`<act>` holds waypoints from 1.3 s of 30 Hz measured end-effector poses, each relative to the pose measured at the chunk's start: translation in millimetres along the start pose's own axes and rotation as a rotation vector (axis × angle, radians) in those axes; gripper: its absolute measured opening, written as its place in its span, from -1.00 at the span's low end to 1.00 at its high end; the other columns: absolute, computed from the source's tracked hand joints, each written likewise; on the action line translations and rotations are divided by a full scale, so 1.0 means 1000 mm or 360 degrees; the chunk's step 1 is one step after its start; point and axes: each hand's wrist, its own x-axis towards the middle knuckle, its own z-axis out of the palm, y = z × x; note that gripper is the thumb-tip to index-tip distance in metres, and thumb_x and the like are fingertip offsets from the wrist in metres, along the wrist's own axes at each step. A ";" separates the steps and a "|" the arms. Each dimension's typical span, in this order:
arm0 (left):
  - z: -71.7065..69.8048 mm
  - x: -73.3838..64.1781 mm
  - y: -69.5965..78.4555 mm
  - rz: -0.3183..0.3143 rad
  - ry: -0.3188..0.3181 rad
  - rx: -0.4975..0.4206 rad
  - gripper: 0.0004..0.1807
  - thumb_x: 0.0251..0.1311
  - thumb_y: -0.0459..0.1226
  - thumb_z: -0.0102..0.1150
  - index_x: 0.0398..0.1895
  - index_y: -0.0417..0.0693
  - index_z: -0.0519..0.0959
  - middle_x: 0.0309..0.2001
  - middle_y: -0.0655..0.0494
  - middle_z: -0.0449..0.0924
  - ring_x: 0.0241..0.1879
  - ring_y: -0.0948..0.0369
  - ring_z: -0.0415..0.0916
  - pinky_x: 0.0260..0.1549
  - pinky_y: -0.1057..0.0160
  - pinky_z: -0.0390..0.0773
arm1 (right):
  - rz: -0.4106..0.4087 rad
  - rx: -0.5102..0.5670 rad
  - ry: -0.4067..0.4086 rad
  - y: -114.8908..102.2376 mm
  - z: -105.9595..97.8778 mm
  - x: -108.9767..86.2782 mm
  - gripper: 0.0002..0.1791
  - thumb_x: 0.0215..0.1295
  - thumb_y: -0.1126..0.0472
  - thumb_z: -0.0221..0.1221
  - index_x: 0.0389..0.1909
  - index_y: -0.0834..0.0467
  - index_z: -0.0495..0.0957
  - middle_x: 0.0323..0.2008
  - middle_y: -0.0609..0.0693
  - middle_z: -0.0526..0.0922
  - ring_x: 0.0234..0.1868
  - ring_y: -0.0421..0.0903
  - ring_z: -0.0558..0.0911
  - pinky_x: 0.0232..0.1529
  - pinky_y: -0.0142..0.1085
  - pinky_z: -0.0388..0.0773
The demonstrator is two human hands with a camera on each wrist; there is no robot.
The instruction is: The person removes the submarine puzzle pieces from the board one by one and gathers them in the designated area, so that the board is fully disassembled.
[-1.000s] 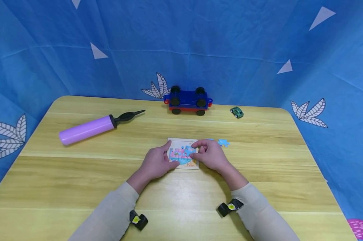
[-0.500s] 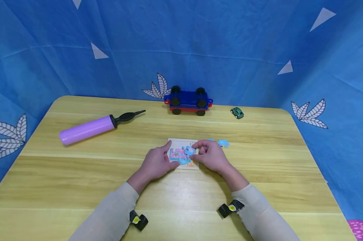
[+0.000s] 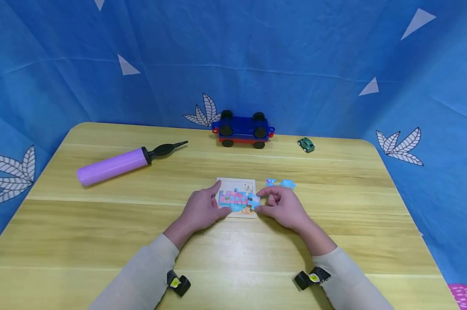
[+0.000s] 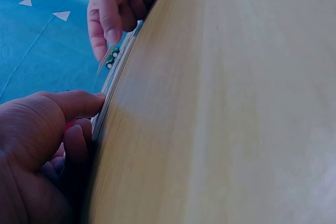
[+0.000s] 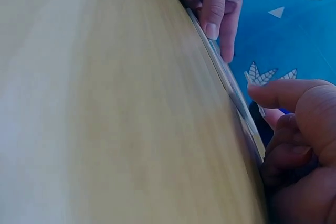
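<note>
A small jigsaw puzzle board point(image 3: 237, 181) with a pale frame lies on the table, partly filled with pink and blue pieces. My left hand point(image 3: 202, 209) holds the board at its left side, thumb over the lower edge and index finger at the upper left; its other fingers are mostly hidden. Between the thumb and index finger of my right hand point(image 3: 285, 206) is a light blue puzzle piece point(image 3: 253, 201), tilted above the board's right edge. In the left wrist view that puzzle piece point(image 4: 105, 59) appears edge-on, raised off the board. Two loose blue puzzle pieces point(image 3: 287, 184) lie beyond my right hand.
A purple hand pump point(image 3: 113, 166) with a black nozzle lies at the left. Toward the back edge are a blue and red toy wagon point(image 3: 242, 129), wheels showing on top, and a small green toy car point(image 3: 306, 144). A blue cloth point(image 3: 295, 51) hangs behind the table.
My right hand has moved right with the puzzle piece, from over the board's middle right to its right edge. The piece has turned a little. My left hand stays in place.
</note>
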 end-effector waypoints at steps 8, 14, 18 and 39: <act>-0.001 0.000 0.002 -0.0018 -0.0007 -0.0017 0.00 0.08 -0.09 0.49 0.52 -0.22 0.19 -0.63 0.13 0.44 -0.68 0.20 0.36 -0.60 0.21 0.34 | -0.0024 -0.0006 0.0016 0.008 -0.015 -0.014 -0.70 0.09 0.28 0.48 -0.15 0.19 0.67 -0.68 -0.11 0.26 -0.62 -0.17 0.26 -0.21 -0.25 0.36; 0.000 0.000 0.000 -0.0026 -0.0006 -0.0004 -0.01 0.08 -0.08 0.49 0.52 -0.21 0.19 -0.64 0.13 0.44 -0.68 0.20 0.35 -0.60 0.22 0.32 | 0.0007 0.0008 0.0034 0.016 -0.029 -0.023 -0.70 0.10 0.30 0.47 -0.14 0.19 0.66 -0.68 -0.09 0.25 -0.63 -0.19 0.25 -0.32 -0.30 0.35; 0.000 0.000 0.000 -0.0040 -0.0006 0.0010 0.00 0.08 -0.07 0.49 0.52 -0.19 0.19 -0.64 0.13 0.44 -0.68 0.20 0.36 -0.60 0.22 0.32 | 0.0031 0.0012 0.0066 0.022 -0.041 -0.028 -0.69 0.10 0.32 0.47 -0.13 0.23 0.65 -0.65 -0.08 0.25 -0.61 -0.19 0.25 -0.39 -0.32 0.32; -0.001 0.000 0.003 -0.0080 -0.0025 0.0006 0.00 0.10 -0.06 0.48 0.53 -0.18 0.17 -0.62 0.12 0.45 -0.65 0.18 0.37 -0.59 0.23 0.31 | 0.0092 -0.0042 0.0206 0.059 -0.107 -0.023 -0.64 0.18 0.31 0.42 -0.02 0.31 0.61 -0.62 -0.08 0.12 -0.60 -0.13 0.14 -0.36 -0.36 0.32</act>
